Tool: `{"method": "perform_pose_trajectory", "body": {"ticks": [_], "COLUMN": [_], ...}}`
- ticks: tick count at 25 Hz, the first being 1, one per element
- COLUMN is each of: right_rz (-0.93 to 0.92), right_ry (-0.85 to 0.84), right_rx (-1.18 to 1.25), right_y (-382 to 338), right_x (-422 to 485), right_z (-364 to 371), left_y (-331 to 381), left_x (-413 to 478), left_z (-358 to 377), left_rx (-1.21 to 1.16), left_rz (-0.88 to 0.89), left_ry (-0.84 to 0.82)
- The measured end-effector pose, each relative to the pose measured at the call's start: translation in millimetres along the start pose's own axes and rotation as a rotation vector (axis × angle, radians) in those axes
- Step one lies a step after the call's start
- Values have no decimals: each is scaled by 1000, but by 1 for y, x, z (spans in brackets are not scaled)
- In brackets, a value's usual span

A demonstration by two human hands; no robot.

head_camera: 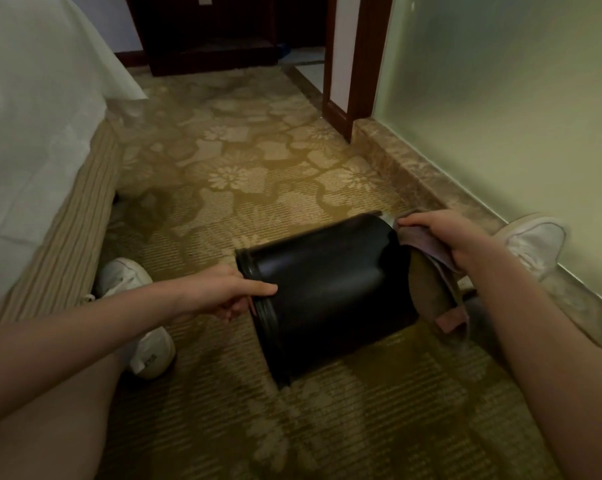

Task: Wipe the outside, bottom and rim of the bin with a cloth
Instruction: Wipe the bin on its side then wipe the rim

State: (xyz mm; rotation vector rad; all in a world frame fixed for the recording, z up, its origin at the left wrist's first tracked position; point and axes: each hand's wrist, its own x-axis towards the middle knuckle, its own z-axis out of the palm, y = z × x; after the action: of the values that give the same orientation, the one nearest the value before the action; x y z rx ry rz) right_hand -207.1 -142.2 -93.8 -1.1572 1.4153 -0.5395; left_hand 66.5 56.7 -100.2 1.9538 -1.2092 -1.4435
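A black round bin (330,289) lies on its side on the patterned carpet between my legs, one ridged end to the left, the other end to the right. My left hand (223,292) grips the ridged left end, thumb stretched along the bin's wall and fingers curled round its edge. My right hand (451,237) holds a greyish-pink cloth (427,247) against the bin's right end, near the top. The cloth drapes down over that end, a corner (450,320) hanging low.
A bed with white sheet (33,133) and striped base runs along the left. A frosted glass wall (500,116) on a stone kerb (413,168) runs along the right. My white shoes (147,341) (534,244) flank the bin. Dark wooden furniture (206,32) and a door frame stand ahead.
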Motion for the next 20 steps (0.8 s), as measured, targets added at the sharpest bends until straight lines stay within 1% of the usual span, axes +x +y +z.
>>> {"method": "perform_pose_trajectory", "body": {"ticks": [4, 6, 8, 10, 12, 14, 15, 17, 18, 19, 20], "right_rz": [-149, -238, -299, -332, -369, -429, -465, -553, -610, -672, -743], "right_ry": [159, 200, 225, 235, 241, 293, 365, 542, 592, 599, 560], "right_rx": [132, 203, 257, 237, 140, 15, -91, -409, -541, -615, -652], "right_y": [6, 6, 9, 19, 35, 46, 48, 46, 44, 40, 38], "right_x": [3, 0, 1, 3, 3, 1, -1, -10, -15, -23, -34], "right_z": [16, 20, 23, 27, 34, 39, 40, 48, 57, 71, 90], "left_y": [3, 5, 6, 2, -4, -10, -12, -16, -16, -18, -20], "left_x": [-4, -5, -3, 0, 0, 2, 2, 1, -1, -1, 0], "left_z": [9, 9, 5, -2, -7, -6, -5, 0, 3, 5, 8], "left_rx": [-48, -65, -8, 55, 104, 136, 144, 156, 158, 163, 165], "left_rz": [38, 82, 120, 138, 137, 134, 136, 138, 138, 140, 140], "left_ry": [16, 7, 35, 96, 132, 128, 105, 28, -15, -54, -76]}}
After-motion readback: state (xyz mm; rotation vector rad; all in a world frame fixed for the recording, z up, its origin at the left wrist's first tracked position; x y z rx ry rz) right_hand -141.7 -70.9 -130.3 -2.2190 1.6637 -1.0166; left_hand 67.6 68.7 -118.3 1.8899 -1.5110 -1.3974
